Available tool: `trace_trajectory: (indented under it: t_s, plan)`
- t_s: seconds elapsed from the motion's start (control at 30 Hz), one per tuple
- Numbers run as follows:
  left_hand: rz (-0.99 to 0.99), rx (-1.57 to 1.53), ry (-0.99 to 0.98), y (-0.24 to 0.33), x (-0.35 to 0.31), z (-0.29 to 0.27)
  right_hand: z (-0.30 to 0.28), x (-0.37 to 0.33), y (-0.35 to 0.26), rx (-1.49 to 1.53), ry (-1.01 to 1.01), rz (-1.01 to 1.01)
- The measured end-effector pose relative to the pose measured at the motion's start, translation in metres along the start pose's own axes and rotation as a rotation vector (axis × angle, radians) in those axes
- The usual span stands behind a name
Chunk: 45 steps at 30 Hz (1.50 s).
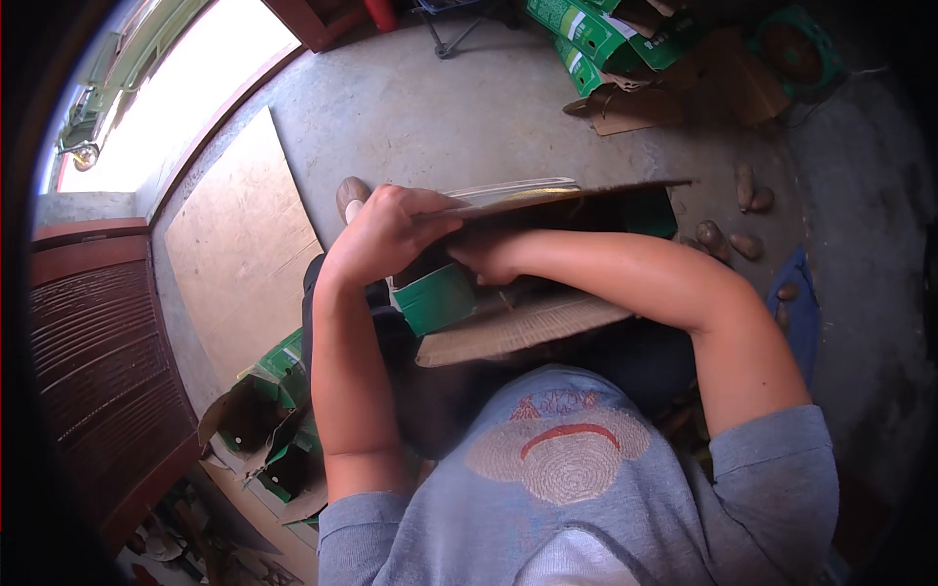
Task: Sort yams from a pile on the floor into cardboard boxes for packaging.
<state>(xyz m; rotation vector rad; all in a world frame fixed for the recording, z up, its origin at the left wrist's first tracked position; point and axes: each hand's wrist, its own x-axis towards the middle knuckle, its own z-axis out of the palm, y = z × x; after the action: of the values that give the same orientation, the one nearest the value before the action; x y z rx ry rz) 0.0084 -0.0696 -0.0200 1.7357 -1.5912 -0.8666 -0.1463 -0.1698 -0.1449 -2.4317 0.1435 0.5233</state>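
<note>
An open cardboard box (pixel 528 327), brown on its flaps and green on its left end flap (pixel 436 301), lies across my lap. At its left far corner my left hand (pixel 391 230) is closed over the edge, thumb and fingers bent round the cardboard. My right hand (pixel 489 257) reaches in from the right, over the near flap, with its fingers curled against the inside by the green end. Shadow and the box hide those fingertips. Along the far edge lies a pale, shiny strip (pixel 513 190) whose kind I cannot make out.
A flat cardboard sheet (pixel 239 234) lies on the floor at left, near a slatted red-brown door (pixel 103 342). Opened green boxes (pixel 264 415) stand at lower left, more green cartons (pixel 596 39) at far right. Several brown oblong objects (pixel 713 237) lie right of me beside blue cloth (pixel 799 313).
</note>
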Motion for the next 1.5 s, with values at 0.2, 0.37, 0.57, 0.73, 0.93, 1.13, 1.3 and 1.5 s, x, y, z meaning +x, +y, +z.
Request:
trace_trajectory:
  t_s: [0.2, 0.37, 0.57, 0.73, 0.93, 1.13, 1.3, 1.5]
  plan:
    - [-0.165, -0.097, -0.096, 0.007, 0.003, 0.011, -0.122, -0.203, -0.017, 0.156, 0.213, -0.188]
    - [-0.062, -0.368, -0.075, 0.022, 0.009, 0.024, -0.078, -0.415, 0.047, 0.607, 1.457, 0.415]
    - [-0.071, -0.201, 0.344, -0.002, -0.002, 0.033, 0.227, -0.539, 0.178, 0.826, 1.580, 1.282]
    - [-0.127, 0.025, 0.500, 0.041, 0.002, 0.040, 0.364, -0.527, 0.184, 0.636, 1.061, 1.913]
    - [-0.168, 0.491, 0.574, -0.037, -0.049, 0.018, 0.431, -0.522, 0.253, 0.874, 0.848, 1.769]
    - [-0.459, 0.741, 0.783, -0.054, -0.089, 0.025, 0.409, -0.484, 0.300, 0.551, 0.940, 1.503]
    - [-0.599, 0.720, 0.964, -0.055, -0.111, 0.022, 0.332, -0.432, 0.326, 0.606, 0.901, 1.413]
    - [-0.678, 0.305, 1.156, -0.088, -0.111, 0.014, 0.294, -0.414, 0.382, 0.097, 0.955, 1.044]
